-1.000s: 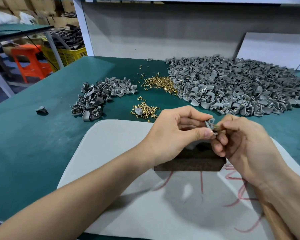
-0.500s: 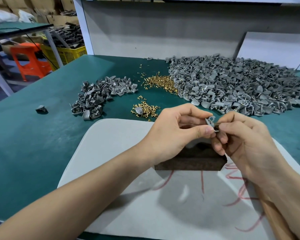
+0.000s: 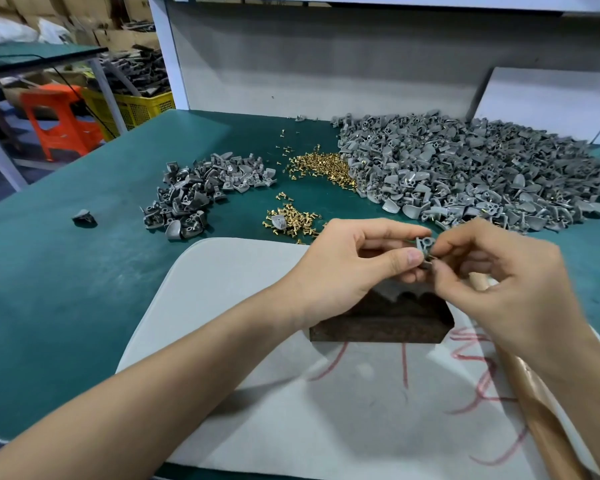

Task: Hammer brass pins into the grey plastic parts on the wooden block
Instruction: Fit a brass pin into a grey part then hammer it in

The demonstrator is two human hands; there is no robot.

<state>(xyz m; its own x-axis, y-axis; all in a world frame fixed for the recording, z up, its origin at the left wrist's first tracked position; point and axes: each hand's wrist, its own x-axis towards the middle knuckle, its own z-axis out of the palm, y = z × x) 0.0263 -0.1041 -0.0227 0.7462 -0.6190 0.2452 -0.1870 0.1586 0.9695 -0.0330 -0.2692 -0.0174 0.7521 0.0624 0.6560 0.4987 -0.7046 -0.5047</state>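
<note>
Part: grey part (image 3: 424,245) held in the air just above the wooden block (image 3: 378,322), not yet seated on it.
Left grip: left hand (image 3: 347,268) pinches the part between thumb and forefinger.
Right grip: right hand (image 3: 499,282) closes narrowly on the part's 3 o'clock edge; any pin between those fingertips is hidden.
Handle: brown handle (image 3: 541,420) runs from under the right palm toward 5 o'clock; probably the hammer, head unseen.
Stock: brass pins (image 3: 291,223) at 11 o'clock of the block, large grey heap (image 3: 465,174) at 1 o'clock, smaller pile (image 3: 201,192) at 10 o'clock on the bench (image 3: 66,271).
Risk: a pin started crooked could bend or skip away under the blow; a tilted part could shoot off the block; fingers left close could be struck.
</note>
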